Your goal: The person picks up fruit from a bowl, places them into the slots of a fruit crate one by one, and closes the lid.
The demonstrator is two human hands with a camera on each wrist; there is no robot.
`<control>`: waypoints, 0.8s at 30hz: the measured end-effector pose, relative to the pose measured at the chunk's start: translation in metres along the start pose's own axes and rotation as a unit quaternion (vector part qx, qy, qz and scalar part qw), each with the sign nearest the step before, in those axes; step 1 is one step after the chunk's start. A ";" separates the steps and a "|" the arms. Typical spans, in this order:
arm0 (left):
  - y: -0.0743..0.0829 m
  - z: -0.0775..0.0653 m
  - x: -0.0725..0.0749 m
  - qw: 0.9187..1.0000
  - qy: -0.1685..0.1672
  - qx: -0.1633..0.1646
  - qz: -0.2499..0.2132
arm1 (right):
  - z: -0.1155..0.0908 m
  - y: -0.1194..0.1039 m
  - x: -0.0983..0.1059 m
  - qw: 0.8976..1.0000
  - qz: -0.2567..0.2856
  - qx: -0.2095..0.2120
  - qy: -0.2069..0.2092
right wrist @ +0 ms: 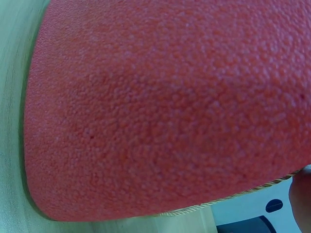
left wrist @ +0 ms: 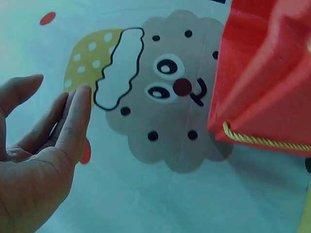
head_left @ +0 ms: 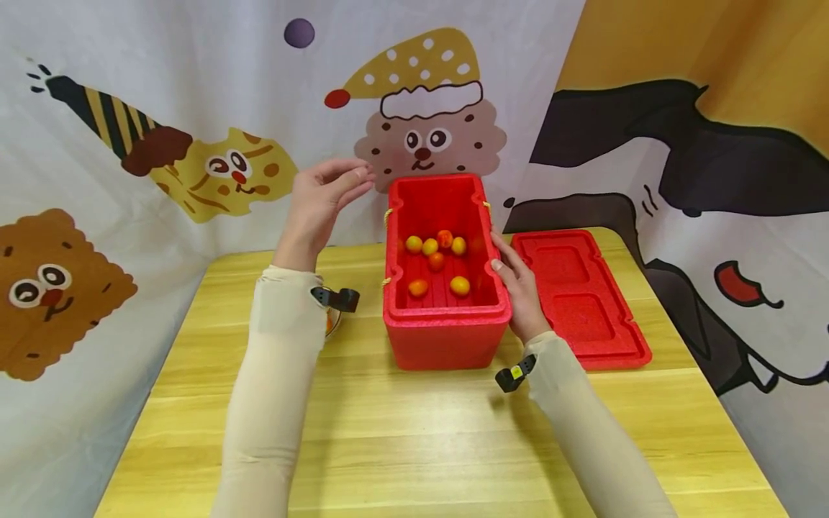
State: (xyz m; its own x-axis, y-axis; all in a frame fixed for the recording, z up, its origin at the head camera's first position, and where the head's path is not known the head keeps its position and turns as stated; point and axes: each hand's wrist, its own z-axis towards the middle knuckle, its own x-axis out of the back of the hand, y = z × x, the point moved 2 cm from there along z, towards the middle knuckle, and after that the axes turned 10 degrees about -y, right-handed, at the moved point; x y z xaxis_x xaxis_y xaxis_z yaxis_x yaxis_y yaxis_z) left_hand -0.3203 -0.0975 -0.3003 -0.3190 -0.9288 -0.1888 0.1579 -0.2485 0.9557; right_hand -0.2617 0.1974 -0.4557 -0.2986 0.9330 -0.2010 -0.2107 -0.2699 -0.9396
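Fruits (head_left: pixel 436 262) are lying in the box (head_left: pixel 447 347), left of the right hand (head_left: pixel 520 286), whose straight fingers are touching its wall, probably for steadiness, while the left hand (head_left: pixel 316 205), fingers relaxed and empty, is hovering opposite.

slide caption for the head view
Raised left grip, right grip against an open red foam box holding small round yellow and orange fruits.

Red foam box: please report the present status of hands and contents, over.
Left hand raised, empty. Right hand touching red foam box, right side. Cherry tomatoes inside. Red lid lying aside, opening unobstructed.
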 end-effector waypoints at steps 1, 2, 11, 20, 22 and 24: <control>-0.001 -0.002 0.003 1.000 0.000 -0.001 -0.012 | 0.000 0.000 0.000 1.000 0.000 0.000 0.001; -0.002 -0.004 0.006 1.000 0.003 0.003 -0.023 | 0.000 0.000 0.000 1.000 0.001 0.001 0.003; -0.017 -0.030 0.038 0.998 0.019 -0.011 -0.059 | 0.000 0.000 0.000 1.000 0.002 0.004 0.005; -0.039 -0.065 0.079 0.996 0.044 -0.019 -0.081 | 0.000 0.002 0.001 1.000 0.005 0.010 0.003; -0.044 -0.073 0.087 0.995 0.055 -0.013 -0.078 | 0.001 0.002 0.001 1.000 0.006 0.012 0.001; -0.049 -0.081 0.093 0.995 0.069 -0.004 -0.073 | 0.001 0.000 0.002 1.000 0.006 0.013 0.000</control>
State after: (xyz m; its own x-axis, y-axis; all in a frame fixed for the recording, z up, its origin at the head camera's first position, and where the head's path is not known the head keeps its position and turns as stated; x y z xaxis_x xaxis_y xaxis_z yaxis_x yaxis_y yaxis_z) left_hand -0.2821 -0.1941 -0.3826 -0.2070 -0.9111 -0.3563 0.1269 -0.3861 0.9137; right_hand -0.2638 0.1990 -0.4560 -0.3009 0.9299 -0.2116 -0.2318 -0.2866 -0.9296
